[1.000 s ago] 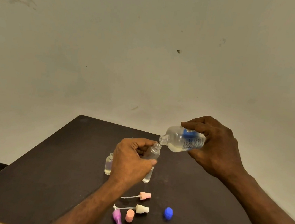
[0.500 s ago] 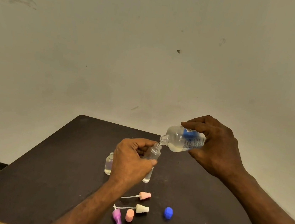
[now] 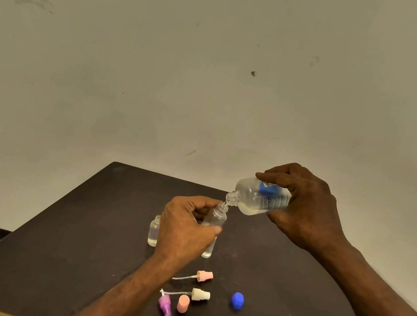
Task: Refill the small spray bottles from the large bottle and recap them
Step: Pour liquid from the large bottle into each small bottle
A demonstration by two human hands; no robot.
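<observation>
The right hand (image 3: pixel 306 209) is wrapped around the large bottle (image 3: pixel 260 197), tipped mouth-down onto the neck of a small bottle (image 3: pixel 214 217) held by the left hand (image 3: pixel 183 229) above the table (image 3: pixel 61 231). The necks are narrow, so a slight tilt or slip would likely spill liquid. Both bottles are clear, smooth plastic; another small one (image 3: pixel 153 231) stands behind. Pump tops (image 3: pixel 202 285) and a ribbed blue cap (image 3: pixel 237 300) lie nearby.

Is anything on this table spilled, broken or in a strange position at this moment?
Nothing stands out. The large bottle is tilted with its mouth at the neck of the small bottle, and no liquid shows on the dark table. The loose spray heads and blue cap lie there because the bottles are open.
</observation>
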